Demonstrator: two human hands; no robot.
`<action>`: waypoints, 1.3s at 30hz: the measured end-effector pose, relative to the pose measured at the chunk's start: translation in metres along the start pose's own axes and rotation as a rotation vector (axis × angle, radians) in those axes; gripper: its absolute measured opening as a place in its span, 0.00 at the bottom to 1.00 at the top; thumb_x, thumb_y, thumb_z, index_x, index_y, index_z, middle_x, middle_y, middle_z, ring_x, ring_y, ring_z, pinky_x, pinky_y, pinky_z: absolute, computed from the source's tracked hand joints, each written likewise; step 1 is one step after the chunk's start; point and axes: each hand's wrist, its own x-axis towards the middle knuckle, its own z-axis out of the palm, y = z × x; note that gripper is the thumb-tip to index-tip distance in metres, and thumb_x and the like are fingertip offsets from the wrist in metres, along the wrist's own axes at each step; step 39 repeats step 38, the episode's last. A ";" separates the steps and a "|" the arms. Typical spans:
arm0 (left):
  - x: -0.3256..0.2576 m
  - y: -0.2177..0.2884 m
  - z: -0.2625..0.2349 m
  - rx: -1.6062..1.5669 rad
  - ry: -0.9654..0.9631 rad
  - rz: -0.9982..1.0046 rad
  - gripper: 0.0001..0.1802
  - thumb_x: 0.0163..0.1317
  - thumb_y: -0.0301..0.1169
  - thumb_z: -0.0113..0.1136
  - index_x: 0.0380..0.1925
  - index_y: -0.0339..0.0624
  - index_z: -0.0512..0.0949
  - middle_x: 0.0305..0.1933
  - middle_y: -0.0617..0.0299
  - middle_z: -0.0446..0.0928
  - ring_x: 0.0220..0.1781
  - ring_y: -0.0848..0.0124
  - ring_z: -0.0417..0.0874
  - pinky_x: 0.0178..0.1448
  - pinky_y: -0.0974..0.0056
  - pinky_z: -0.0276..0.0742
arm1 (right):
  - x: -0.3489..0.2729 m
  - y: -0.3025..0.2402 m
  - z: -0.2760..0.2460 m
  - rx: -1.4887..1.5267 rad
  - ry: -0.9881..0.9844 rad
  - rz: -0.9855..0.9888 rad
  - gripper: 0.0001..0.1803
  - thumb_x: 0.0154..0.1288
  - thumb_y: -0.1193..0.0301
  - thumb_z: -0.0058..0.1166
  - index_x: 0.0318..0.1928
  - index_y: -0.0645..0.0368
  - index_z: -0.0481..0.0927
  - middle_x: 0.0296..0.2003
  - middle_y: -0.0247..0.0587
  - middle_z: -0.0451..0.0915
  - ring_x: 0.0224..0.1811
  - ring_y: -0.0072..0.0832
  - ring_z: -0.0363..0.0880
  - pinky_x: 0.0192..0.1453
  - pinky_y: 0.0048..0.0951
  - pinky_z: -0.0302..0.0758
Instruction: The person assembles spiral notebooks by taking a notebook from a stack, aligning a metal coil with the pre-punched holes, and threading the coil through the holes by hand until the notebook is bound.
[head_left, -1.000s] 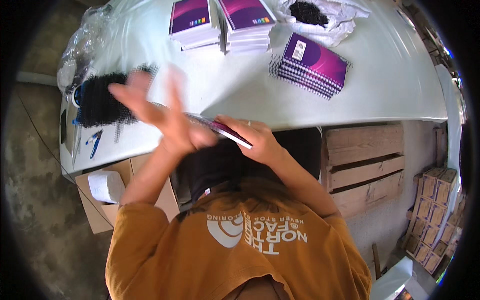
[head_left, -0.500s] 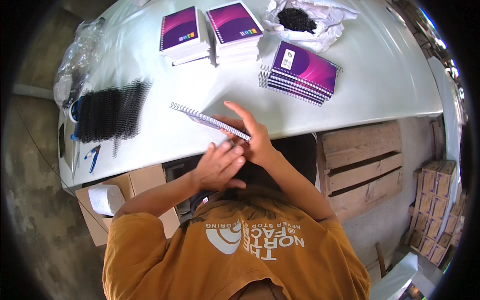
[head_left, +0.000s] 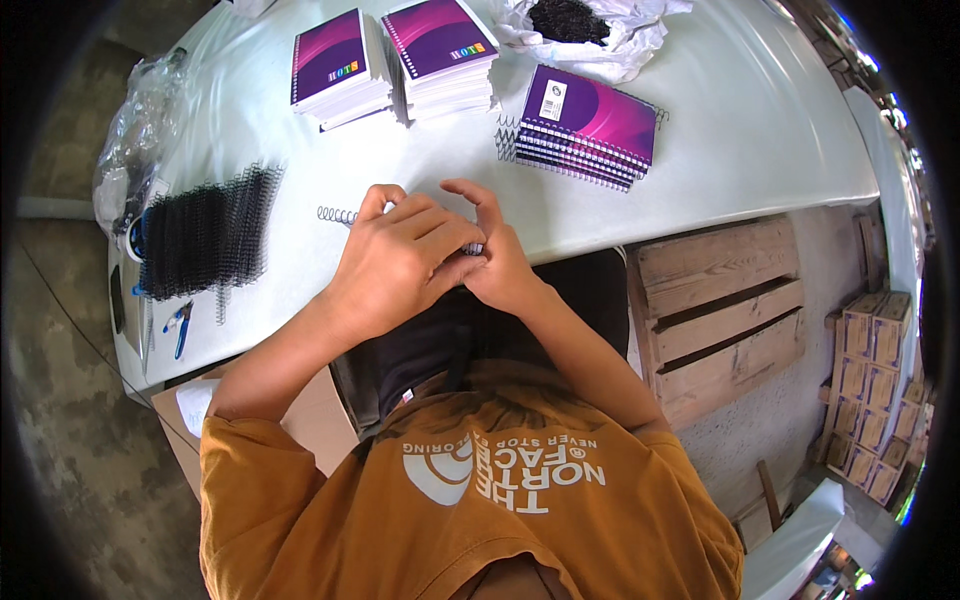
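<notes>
The fingers of the left hand (head_left: 400, 262) are curled together over a notebook at the near table edge; the right hand (head_left: 500, 262) meets them from the right, thumb and forefinger pinched at the wire coil (head_left: 338, 215). The notebook itself is almost wholly hidden under both hands, so whether the pinch closes on the coil alone or on coil and pages together cannot be told. The free end of the coil projects to the left of the left hand and lies on the white table (head_left: 750, 140).

Hazards, judged from this position:

1. Coil slip. The hands work at the very edge of the table. If the grip loosens, the notebook could drop into the lap or to the floor.
2. Missed holes. The hands cover the binding edge. A coil turned blind may skip a hole and bend.
3. Snagging. The free coil end is unsupported and could catch on a finger or spring out of line.

Beyond the hands: a bundle of black coils (head_left: 205, 235) lies to the left, near blue-handled pliers (head_left: 180, 325). A stack of bound purple notebooks (head_left: 585, 125) sits ahead to the right, well apart. 2 stacks of unbound pads (head_left: 395, 60) stand at the far edge, beside a white bag (head_left: 590, 40) of dark parts.
</notes>
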 end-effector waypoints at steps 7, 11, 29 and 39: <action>0.014 -0.006 -0.010 0.084 -0.022 0.160 0.14 0.43 0.23 0.64 0.33 0.47 0.77 0.35 0.65 0.79 0.38 0.68 0.78 0.52 0.61 0.63 | 0.000 -0.001 0.001 -0.032 -0.007 0.003 0.35 0.55 0.81 0.55 0.62 0.58 0.55 0.50 0.48 0.74 0.47 0.44 0.79 0.48 0.36 0.75; 0.016 0.000 -0.012 -0.086 -0.097 0.010 0.13 0.44 0.25 0.65 0.33 0.46 0.77 0.34 0.65 0.78 0.38 0.66 0.78 0.52 0.61 0.63 | 0.000 -0.004 -0.003 0.160 -0.036 0.138 0.33 0.57 0.80 0.55 0.61 0.59 0.55 0.48 0.49 0.75 0.48 0.45 0.79 0.50 0.37 0.74; 0.020 -0.001 -0.008 0.122 -0.049 0.073 0.15 0.42 0.34 0.70 0.31 0.47 0.78 0.34 0.65 0.78 0.41 0.66 0.78 0.53 0.61 0.63 | -0.001 -0.008 -0.002 0.125 0.047 0.049 0.34 0.55 0.81 0.55 0.61 0.60 0.56 0.51 0.51 0.71 0.48 0.39 0.77 0.51 0.34 0.73; 0.061 0.033 0.028 -0.766 0.706 -0.533 0.30 0.55 0.34 0.68 0.55 0.33 0.69 0.54 0.52 0.69 0.54 0.68 0.71 0.56 0.66 0.67 | 0.032 -0.055 -0.057 0.558 0.716 -0.245 0.23 0.67 0.67 0.51 0.57 0.60 0.61 0.52 0.43 0.66 0.51 0.26 0.67 0.61 0.27 0.62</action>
